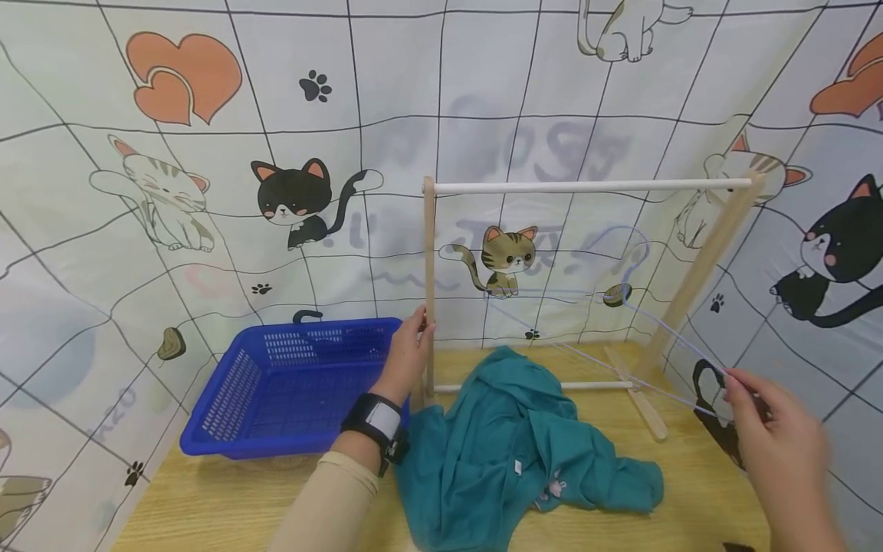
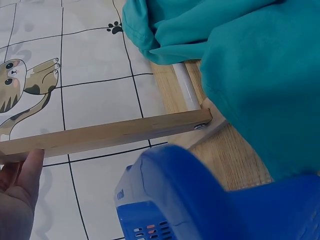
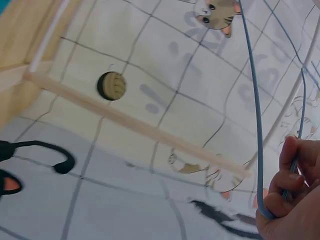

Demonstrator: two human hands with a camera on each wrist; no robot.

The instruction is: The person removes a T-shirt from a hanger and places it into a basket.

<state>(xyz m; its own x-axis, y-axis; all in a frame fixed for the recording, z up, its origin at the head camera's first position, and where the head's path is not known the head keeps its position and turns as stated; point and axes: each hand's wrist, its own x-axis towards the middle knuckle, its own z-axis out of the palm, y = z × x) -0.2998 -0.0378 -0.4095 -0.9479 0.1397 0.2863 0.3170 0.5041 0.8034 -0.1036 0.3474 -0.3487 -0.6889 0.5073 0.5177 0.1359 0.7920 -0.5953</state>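
My right hand [image 1: 779,437] grips one end of a light blue wire clothes hanger [image 1: 676,336], holding it sideways in front of a wooden rack. The hanger's hook points up, and its far end reaches left across the frame. In the right wrist view, curled fingers [image 3: 292,182] wrap the hanger wire [image 3: 256,100]. My left hand [image 1: 407,345] holds the rack's left wooden post [image 1: 429,261] between thumb and fingers; the left wrist view shows the thumb against this post [image 2: 100,136]. A teal long-sleeved garment [image 1: 497,429] lies crumpled on the table below the hanger, touched by neither hand.
The rack's white top bar [image 1: 593,186] runs between two wooden posts, with a lower white bar [image 1: 596,386] partly behind the garment. Left of the rack stands a blue plastic basket [image 1: 276,448]. A cat-print curtain [image 1: 393,92] closes off the back and sides of the wooden table [image 1: 172,502].
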